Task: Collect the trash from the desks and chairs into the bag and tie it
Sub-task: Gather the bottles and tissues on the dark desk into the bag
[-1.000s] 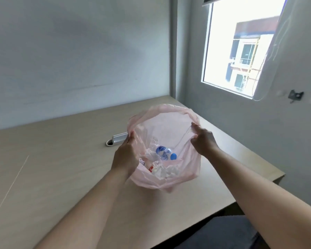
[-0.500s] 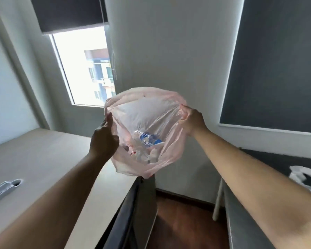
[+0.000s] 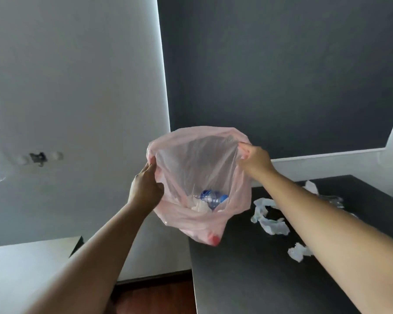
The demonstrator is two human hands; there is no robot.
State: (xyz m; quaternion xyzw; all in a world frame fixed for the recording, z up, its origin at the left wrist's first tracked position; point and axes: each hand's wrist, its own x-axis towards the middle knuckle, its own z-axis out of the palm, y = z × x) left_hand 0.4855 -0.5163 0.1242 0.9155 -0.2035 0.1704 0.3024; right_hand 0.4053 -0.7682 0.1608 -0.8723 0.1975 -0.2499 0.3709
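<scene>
Both hands, left point(image 3: 145, 189) and right point(image 3: 254, 159), are gripping the pink bag's point(image 3: 191, 220) rim, stretching it wide over the dark tabletop's point(image 3: 247, 279) left edge. Inside a bottle point(image 3: 211, 198) is lying (probably on tissues); crumpled tissues point(image 3: 270, 220) are lying toward the tabletop's right edge.

One pink bag point(image 3: 200, 177), one bottle point(image 3: 210, 197) inside, three crumpled tissues point(image 3: 270, 219) on one black desk point(image 3: 259, 279), two hands point(image 3: 145, 191).

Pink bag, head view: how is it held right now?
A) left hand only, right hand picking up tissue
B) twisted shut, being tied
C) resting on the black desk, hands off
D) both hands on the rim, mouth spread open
D: the left hand and the right hand each pinch the rim of the pink bag, mouth open, with a bottle visible inside.
</scene>
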